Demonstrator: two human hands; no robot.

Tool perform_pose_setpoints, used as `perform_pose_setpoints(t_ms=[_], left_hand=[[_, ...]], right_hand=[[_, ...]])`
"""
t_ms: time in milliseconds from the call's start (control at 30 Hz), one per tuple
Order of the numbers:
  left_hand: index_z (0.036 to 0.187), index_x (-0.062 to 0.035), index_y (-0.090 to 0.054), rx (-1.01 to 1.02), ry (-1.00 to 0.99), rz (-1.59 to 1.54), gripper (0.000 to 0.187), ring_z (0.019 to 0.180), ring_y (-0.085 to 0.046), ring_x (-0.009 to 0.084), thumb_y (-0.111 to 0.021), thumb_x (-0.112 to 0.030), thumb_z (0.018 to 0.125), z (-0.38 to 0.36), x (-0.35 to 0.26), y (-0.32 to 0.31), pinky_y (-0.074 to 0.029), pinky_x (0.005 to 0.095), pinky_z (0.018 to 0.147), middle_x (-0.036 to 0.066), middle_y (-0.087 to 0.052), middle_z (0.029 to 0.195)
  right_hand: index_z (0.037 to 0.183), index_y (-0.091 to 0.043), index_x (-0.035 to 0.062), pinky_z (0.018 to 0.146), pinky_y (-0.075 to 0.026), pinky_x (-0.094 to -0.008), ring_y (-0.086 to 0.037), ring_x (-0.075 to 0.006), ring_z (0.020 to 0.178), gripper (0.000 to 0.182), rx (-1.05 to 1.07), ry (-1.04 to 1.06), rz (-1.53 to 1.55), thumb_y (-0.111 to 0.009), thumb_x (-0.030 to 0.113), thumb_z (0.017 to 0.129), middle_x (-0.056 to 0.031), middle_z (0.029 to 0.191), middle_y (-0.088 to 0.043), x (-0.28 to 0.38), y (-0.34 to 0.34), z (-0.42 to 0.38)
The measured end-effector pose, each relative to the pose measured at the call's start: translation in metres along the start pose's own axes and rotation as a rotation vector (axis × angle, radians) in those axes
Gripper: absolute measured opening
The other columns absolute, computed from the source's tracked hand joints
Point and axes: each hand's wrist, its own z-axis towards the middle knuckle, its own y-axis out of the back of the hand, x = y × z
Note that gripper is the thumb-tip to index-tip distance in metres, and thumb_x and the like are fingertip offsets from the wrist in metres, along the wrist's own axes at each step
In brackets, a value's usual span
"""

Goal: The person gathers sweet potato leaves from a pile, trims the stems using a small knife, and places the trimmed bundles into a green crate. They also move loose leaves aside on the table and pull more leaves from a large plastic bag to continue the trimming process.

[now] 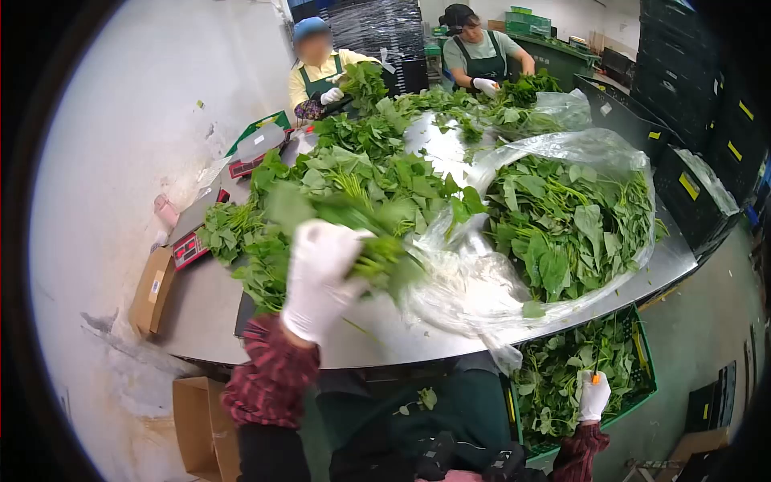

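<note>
My left hand (320,277), in a white glove, is closed round a bunch of leafy greens (381,261) above the metal table's front part; the leaves are blurred by motion. At the lower right, my right hand (594,395), also gloved, grips a small orange-handled tool (595,378) over a green crate (647,365) full of greens. A large clear plastic bag (502,305) lies open on the table, with leafy stems (562,217) inside it. Loose greens (353,173) are heaped left of the bag.
Two co-workers (317,68) (486,60) handle greens across the table (201,321). Red scales (190,251) stand at its left edge. Cardboard boxes (197,426) are at the left, and dark crates (695,193) are stacked at the right.
</note>
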Motion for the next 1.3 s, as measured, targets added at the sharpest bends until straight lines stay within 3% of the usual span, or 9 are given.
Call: perform_pose_setpoints(t_ms=[167,367,433,567,667,833,1100,1233,1300], left_hand=[[0.102,-0.009,-0.054,0.072,-0.01,0.483,0.045,0.097,-0.05,0.0271,-0.068,-0.007,0.059,-0.026,0.098,-0.018,-0.03,0.0464,0.1,0.008,-0.052,0.094],[0.138,-0.0277,-0.039,0.809,0.416,-0.039,0.085,0.131,-0.033,0.0359,-0.074,-0.017,0.06,-0.156,0.223,-0.127,-0.029,0.0407,0.107,0.021,-0.037,0.139],[0.138,-0.0249,-0.04,0.811,0.481,-0.2,0.084,0.131,-0.032,0.0369,-0.073,-0.016,0.061,-0.134,0.214,-0.104,-0.032,0.0376,0.106,0.022,-0.036,0.14],[0.119,-0.0099,-0.059,0.706,0.443,-0.078,0.052,0.106,-0.057,0.0314,-0.069,-0.01,0.068,-0.09,0.179,-0.098,-0.045,0.0355,0.092,0.017,-0.06,0.115],[0.112,-0.006,-0.062,0.474,0.14,-0.222,0.041,0.099,-0.06,0.0311,-0.064,-0.006,0.071,-0.042,0.109,-0.116,-0.047,0.036,0.088,0.016,-0.062,0.109],[0.118,-0.0053,-0.056,0.427,-0.26,-0.469,0.042,0.105,-0.056,0.0315,-0.056,-0.003,0.076,0.019,0.013,-0.193,-0.045,0.0362,0.09,0.016,-0.059,0.113],[0.133,-0.0115,-0.044,0.406,-0.202,-0.473,0.069,0.124,-0.043,0.0298,-0.065,0.0,0.068,0.1,-0.057,-0.312,-0.038,0.0358,0.102,0.014,-0.045,0.134],[0.131,-0.0124,-0.045,0.445,-0.178,-0.437,0.066,0.127,-0.039,0.0292,-0.061,0.003,0.068,0.118,-0.071,-0.35,-0.031,0.0386,0.106,0.012,-0.047,0.133],[0.127,-0.0141,-0.048,0.35,-0.238,-0.155,0.06,0.122,-0.043,0.0286,-0.057,0.002,0.07,0.112,-0.077,-0.367,-0.03,0.0445,0.105,0.011,-0.053,0.122]], right_hand=[[0.086,-0.063,0.0028,0.064,-0.048,-0.0356,-0.063,-0.0312,0.071,0.022,0.033,0.022,-0.102,-0.068,0.023,0.079,-0.0167,0.076,-0.064,0.021,-0.014,-0.008],[0.092,-0.063,0.0042,0.067,-0.049,-0.0384,-0.063,-0.0349,0.077,0.027,0.148,0.018,-0.049,-0.069,0.027,0.078,-0.0175,0.081,-0.065,0.048,-0.022,-0.021],[0.093,-0.062,0.0045,0.068,-0.049,-0.0394,-0.063,-0.0354,0.078,0.029,0.155,-0.024,-0.091,-0.069,0.028,0.077,-0.0179,0.081,-0.065,0.043,-0.023,-0.019],[0.093,-0.061,0.0045,0.067,-0.049,-0.0399,-0.063,-0.0353,0.077,0.031,0.195,-0.102,-0.153,-0.07,0.029,0.076,-0.0182,0.081,-0.065,0.041,-0.022,-0.016],[0.092,-0.062,0.0046,0.065,-0.049,-0.0404,-0.063,-0.0351,0.075,0.03,0.214,-0.11,-0.112,-0.07,0.029,0.076,-0.0182,0.079,-0.064,0.041,-0.032,-0.019],[0.1,-0.062,0.0058,0.071,-0.05,-0.0395,-0.063,-0.0349,0.081,0.035,0.343,-0.182,-0.127,-0.071,0.029,0.075,-0.0191,0.085,-0.065,0.057,-0.032,-0.017],[0.096,-0.062,0.0039,0.068,-0.05,-0.0406,-0.063,-0.0353,0.078,0.036,0.29,-0.24,-0.155,-0.069,0.033,0.076,-0.0189,0.083,-0.065,0.017,-0.018,-0.017],[0.093,-0.062,0.0031,0.066,-0.049,-0.0411,-0.062,-0.0356,0.076,0.036,0.311,-0.291,-0.155,-0.069,0.034,0.076,-0.0191,0.08,-0.065,0.003,-0.017,-0.016],[0.093,-0.062,0.0032,0.066,-0.049,-0.0411,-0.062,-0.0357,0.076,0.036,0.34,-0.302,-0.187,-0.069,0.034,0.076,-0.0192,0.08,-0.064,0.005,-0.015,-0.014]])
